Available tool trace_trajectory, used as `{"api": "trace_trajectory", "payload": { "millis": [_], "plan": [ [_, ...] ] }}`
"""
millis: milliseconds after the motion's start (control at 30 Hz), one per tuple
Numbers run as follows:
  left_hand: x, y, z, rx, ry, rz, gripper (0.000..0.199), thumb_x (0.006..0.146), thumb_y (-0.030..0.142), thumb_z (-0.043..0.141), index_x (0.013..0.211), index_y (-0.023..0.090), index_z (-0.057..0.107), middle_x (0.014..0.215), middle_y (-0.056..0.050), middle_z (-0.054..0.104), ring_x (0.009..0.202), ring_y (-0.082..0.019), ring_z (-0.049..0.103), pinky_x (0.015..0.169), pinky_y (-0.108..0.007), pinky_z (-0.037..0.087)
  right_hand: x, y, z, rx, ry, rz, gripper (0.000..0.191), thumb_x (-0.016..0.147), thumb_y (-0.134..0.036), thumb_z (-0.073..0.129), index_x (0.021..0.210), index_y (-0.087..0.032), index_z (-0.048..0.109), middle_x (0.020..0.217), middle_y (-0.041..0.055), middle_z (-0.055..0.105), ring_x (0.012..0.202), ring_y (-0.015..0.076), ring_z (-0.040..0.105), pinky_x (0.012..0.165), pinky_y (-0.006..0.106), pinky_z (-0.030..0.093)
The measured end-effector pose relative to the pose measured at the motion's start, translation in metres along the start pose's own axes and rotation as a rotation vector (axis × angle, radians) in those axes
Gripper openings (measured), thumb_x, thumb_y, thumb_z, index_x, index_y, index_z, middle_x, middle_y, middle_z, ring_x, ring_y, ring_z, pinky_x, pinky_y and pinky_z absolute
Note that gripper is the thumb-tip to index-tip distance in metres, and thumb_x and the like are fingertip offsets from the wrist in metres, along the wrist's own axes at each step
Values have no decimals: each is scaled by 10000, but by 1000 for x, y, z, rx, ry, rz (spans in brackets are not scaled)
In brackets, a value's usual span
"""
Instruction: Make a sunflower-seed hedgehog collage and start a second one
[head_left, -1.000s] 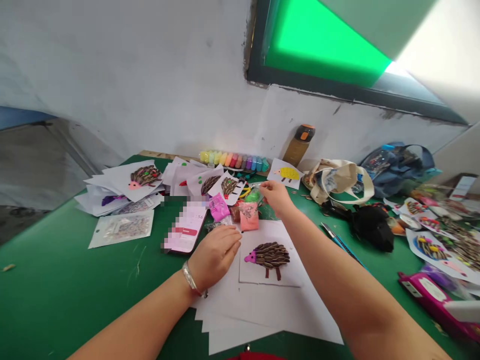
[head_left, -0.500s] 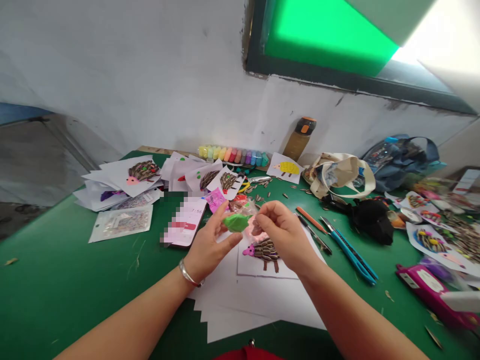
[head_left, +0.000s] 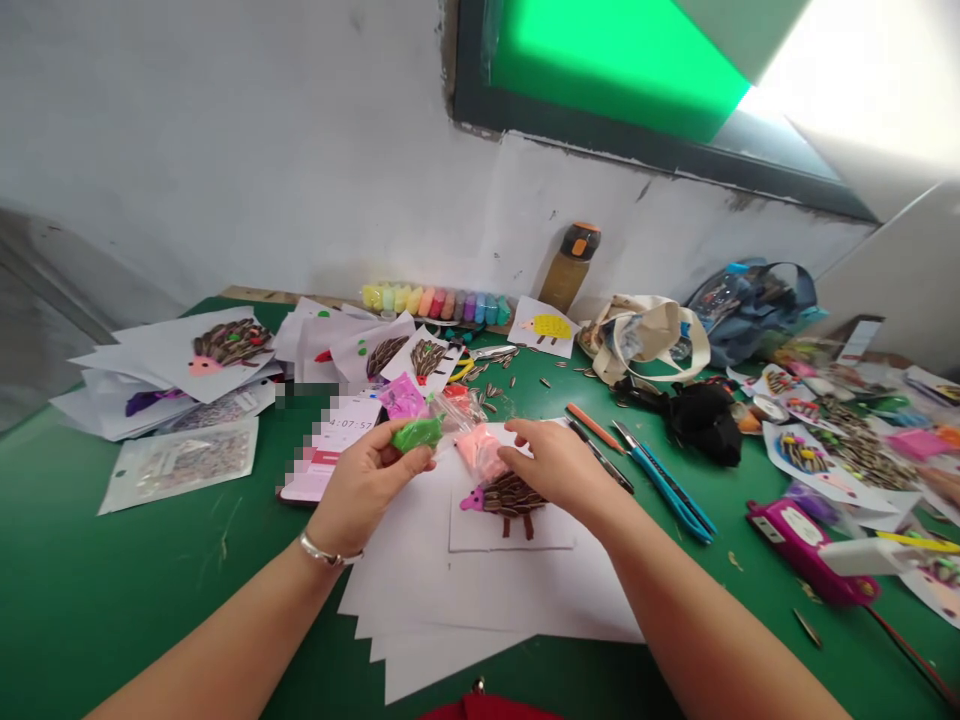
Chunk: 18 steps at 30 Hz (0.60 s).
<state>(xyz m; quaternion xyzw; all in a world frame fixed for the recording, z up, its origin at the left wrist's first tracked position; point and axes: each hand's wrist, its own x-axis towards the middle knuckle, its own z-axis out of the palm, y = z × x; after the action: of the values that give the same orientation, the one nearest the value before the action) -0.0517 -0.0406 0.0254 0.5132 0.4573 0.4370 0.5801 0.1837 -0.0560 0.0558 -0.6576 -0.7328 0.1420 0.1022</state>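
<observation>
My left hand [head_left: 369, 490] is closed around a lump of bright green modelling clay [head_left: 418, 433], possibly still in clear film, held between thumb and fingers. To its right my right hand [head_left: 553, 465] hovers with thumb and fingers apart and nothing visible in them. Just left of those fingers lies a clear bag of salmon-pink clay [head_left: 480, 452]. Beneath is a card with a hedgehog picture [head_left: 511, 500], its back covered in striped seeds, with a purple head and brown legs; my right hand hides part of it. A purple clay packet [head_left: 403, 396] lies behind the green clay.
A phone [head_left: 322, 462] lies left of my left hand. White sheets [head_left: 450, 620] are under the card. Right of them are an orange stick [head_left: 596, 428], a black pen [head_left: 600, 455] and a blue cutter [head_left: 671, 490]. A bottle [head_left: 571, 265] stands by the wall.
My left hand has drawn the green clay to the left. My right hand has moved away from it, its pinch has opened, and the pink bag shows more fully. The view has shifted rightward.
</observation>
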Motion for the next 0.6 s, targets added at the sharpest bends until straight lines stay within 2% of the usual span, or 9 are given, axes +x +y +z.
{"api": "trace_trajectory", "payload": {
  "millis": [67,167,267,333,467,600],
  "plan": [
    [0,1,1,44,7,-1,442,738,397,760,1101,186,622,883,-15,709,813,-185,676,788,-315,526,10,-8,5,-109,-16,50,276,854,-396,499,997,-216,652,851,65,710,807,249,631,657,314,368],
    [-2,4,3,73,4,3,450,726,403,761,1091,176,627,868,-21,713,799,-193,675,763,-315,531,23,-15,13,-159,-53,36,288,811,-321,541,1070,-232,628,802,47,700,761,239,620,602,290,305],
    [-5,7,4,69,1,12,447,722,394,761,1086,170,629,872,-28,719,802,-198,676,764,-318,540,26,-12,17,-21,-36,-17,432,797,-174,499,1213,-257,583,836,40,694,730,198,599,571,272,285],
    [-5,7,3,72,-4,8,444,726,391,759,1088,170,629,888,-35,723,810,-202,679,769,-322,543,26,-8,13,128,3,-49,467,805,-147,468,1242,-270,576,807,24,675,678,173,569,561,265,300],
    [-4,5,1,81,-13,5,469,720,406,760,1105,173,628,923,-49,726,823,-222,685,772,-345,546,36,-11,-1,369,102,-100,390,825,-195,475,1173,-280,629,726,-14,632,648,156,538,597,262,368],
    [-4,2,0,97,-30,-1,471,742,406,746,1136,185,615,930,-41,725,836,-214,682,786,-333,538,66,-24,-1,380,188,-159,343,833,-191,471,1117,-236,657,801,14,658,758,176,562,708,288,411]
  ]
}}
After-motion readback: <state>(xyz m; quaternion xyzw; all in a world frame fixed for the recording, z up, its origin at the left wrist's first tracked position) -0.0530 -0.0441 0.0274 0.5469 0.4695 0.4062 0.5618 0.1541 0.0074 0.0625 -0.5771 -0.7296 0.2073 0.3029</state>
